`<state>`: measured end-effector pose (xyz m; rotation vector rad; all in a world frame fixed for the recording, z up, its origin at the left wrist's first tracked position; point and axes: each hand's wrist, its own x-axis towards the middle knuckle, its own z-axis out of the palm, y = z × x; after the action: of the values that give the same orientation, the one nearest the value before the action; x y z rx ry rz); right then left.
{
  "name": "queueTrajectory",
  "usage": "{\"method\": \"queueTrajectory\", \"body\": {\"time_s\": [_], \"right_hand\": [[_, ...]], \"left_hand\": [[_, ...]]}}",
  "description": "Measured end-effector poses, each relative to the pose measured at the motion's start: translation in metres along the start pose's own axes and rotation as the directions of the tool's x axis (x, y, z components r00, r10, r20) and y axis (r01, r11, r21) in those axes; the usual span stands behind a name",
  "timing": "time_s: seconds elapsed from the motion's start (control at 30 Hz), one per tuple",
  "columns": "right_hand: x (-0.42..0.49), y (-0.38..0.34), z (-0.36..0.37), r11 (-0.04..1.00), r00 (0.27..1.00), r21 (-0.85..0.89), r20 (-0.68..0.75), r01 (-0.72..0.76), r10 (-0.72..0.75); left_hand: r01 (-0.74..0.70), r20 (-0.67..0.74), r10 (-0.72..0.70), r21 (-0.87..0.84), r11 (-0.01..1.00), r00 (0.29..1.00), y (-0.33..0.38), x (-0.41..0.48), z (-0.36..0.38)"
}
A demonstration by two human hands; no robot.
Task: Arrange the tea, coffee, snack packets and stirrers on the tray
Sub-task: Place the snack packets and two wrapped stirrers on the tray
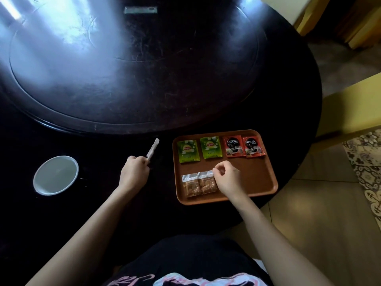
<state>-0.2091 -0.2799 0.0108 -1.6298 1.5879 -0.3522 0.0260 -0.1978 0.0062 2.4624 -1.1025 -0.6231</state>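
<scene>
The left hand (135, 172) grips a stirrer (152, 150) angled toward one o'clock (off the tray (257, 178)), while the right hand (226, 178), knuckles up, pinches a snack packet (206, 182).

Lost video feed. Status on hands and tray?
Left hand grips wrapped stirrers off-tray. Right hand pinching snack packet on tray. Nothing blocking.

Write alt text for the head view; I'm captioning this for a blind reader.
A person's right hand pinches the corner of a snack packet on a brown tray holding two green Lipton tea packets, two red Nescafe sachets and another snack packet. The left hand holds wrapped stirrers above the dark table, near a white cup.
</scene>
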Motion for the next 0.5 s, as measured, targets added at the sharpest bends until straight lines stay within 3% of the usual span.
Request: {"method": "queueTrajectory", "body": {"time_s": [0.07, 0.1, 0.17, 0.23, 0.33, 0.4, 0.5], "right_hand": [[-0.004, -0.014, -0.005, 0.992, 0.991, 0.124, 0.131, 0.000, -0.017], [-0.007, -0.022, -0.006, 0.986, 0.973, 0.167, 0.228, -0.007, -0.032], [-0.017, -0.034, -0.005, 0.979, 0.913, 0.206, 0.400, -0.004, -0.081], [-0.028, -0.040, -0.003, 0.970, 0.877, 0.243, 0.463, 0.017, -0.131], [-0.035, -0.038, -0.004, 0.953, 0.907, 0.303, 0.398, 0.016, -0.141], [-0.033, -0.032, -0.009, 0.953, 0.938, 0.302, 0.330, 0.005, -0.110], [-0.029, -0.019, -0.018, 0.971, 0.968, 0.237, 0.232, 0.044, -0.100]], "left_hand": [[0.091, 0.117, -0.047, -0.402, 0.911, 0.992, 0.022, -0.006, -0.002], [0.177, 0.226, -0.047, -0.599, 0.781, 0.973, 0.034, -0.010, -0.001], [0.323, 0.385, 0.020, -0.799, 0.507, 0.923, 0.058, -0.016, 0.000], [0.397, 0.444, 0.067, -0.851, 0.343, 0.894, 0.077, -0.021, 0.003], [0.453, 0.474, 0.079, -0.869, 0.198, 0.877, 0.091, -0.028, 0.011], [0.450, 0.467, 0.078, -0.878, 0.164, 0.881, 0.095, -0.031, 0.017], [0.431, 0.450, 0.059, -0.881, 0.197, 0.891, 0.097, -0.036, 0.027]]}}
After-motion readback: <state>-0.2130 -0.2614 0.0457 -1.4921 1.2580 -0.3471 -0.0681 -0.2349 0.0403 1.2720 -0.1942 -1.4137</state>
